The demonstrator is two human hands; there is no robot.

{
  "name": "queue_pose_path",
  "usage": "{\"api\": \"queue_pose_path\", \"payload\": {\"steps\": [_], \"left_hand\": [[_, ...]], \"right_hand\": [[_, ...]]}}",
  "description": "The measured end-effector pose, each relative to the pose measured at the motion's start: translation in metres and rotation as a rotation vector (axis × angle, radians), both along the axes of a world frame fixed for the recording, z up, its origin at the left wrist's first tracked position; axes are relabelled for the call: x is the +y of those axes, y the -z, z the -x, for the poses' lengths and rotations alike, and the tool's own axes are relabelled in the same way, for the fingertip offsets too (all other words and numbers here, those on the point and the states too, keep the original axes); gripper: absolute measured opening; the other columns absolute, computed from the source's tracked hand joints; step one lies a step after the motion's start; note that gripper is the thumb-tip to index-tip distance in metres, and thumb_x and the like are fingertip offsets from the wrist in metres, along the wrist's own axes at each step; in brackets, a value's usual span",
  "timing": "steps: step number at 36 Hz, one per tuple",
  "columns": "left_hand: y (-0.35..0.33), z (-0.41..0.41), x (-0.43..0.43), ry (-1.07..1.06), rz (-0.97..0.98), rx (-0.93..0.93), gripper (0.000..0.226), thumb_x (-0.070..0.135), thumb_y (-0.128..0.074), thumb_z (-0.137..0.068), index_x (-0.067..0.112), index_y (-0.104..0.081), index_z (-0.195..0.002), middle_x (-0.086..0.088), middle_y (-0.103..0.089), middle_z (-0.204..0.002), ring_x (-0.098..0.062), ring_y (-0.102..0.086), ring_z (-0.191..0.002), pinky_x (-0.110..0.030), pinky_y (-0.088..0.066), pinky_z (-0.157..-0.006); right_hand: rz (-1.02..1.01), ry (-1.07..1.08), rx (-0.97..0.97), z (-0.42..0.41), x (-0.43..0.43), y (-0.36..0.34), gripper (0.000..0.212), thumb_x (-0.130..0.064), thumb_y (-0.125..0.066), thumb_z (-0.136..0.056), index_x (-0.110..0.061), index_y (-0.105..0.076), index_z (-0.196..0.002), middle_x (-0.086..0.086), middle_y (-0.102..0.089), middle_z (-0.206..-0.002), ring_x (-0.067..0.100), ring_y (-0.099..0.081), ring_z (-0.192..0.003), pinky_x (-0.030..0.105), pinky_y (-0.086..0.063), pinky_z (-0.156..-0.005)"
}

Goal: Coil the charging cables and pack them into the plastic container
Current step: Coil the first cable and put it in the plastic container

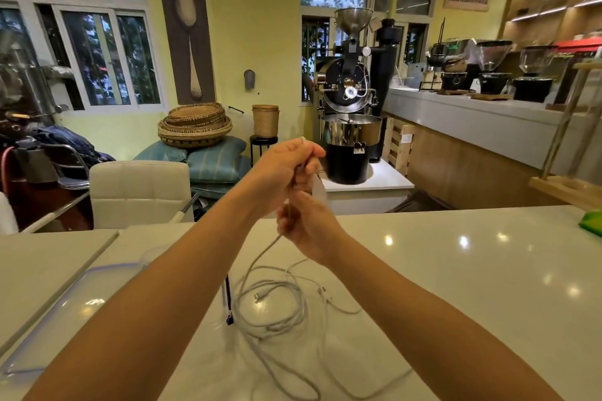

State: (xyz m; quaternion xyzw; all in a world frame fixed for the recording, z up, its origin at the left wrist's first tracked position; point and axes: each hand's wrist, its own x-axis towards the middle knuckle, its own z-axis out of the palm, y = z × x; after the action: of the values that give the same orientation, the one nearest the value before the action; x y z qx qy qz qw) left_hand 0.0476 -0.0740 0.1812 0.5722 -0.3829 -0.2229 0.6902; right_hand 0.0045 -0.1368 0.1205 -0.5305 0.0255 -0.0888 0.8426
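Item: cables (277, 312), pale grey-white, several, lying in a loose tangle on the worktop (472, 270). Position: directly below and toward the person from the raised hands, between the two forearms. Connector ends show within the heap; how many cables there are cannot be told.

Item: lifted strand (260, 257). Runs from the tangle up and away to the hands, its long axis near upright, leaning slightly right at the top. Off the worktop for most of that length.

Item: left hand (286, 166). The upper of the two, held above the worktop's far edge, fingers curled closed around the top of the strand.

Item: right hand (309, 225). Just under the left and nearly touching it, fingers folded around the same strand lower down. It is the nearer hand to the tangle.

Item: container (75, 309), clear plastic with a bluish rim, on the worktop to the left, partly hidden by the left forearm. Nothing seen inside it. A small dark clip or latch (229, 319) lies at its right edge, beside the tangle.

Status, judged: coiling barely begun; no finished coil is visible. The slack must be drawn upward from below, so the right hand is better placed to feed the strand while the left gathers loops. Risk, judged: the lifted strand may drag neighbouring cables up with it.
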Motion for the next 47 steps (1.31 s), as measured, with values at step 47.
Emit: {"api": "queue_pose_path", "payload": {"steps": [47], "left_hand": [[0.017,-0.003,0.043,0.106,0.033,-0.035,0.040,0.020,-0.028,-0.097,0.010,-0.056,-0.071,0.003,-0.048,-0.039,-0.010,-0.045,-0.032,-0.017,-0.038,-0.039]], "right_hand": [[1.037,0.105,-0.334,-0.012,-0.048,-0.112,0.025,-0.004,-0.060,-0.083,-0.021,-0.061,-0.064,-0.008,-0.059,-0.060,-0.005,-0.053,-0.050,0.001,-0.041,-0.052]]}}
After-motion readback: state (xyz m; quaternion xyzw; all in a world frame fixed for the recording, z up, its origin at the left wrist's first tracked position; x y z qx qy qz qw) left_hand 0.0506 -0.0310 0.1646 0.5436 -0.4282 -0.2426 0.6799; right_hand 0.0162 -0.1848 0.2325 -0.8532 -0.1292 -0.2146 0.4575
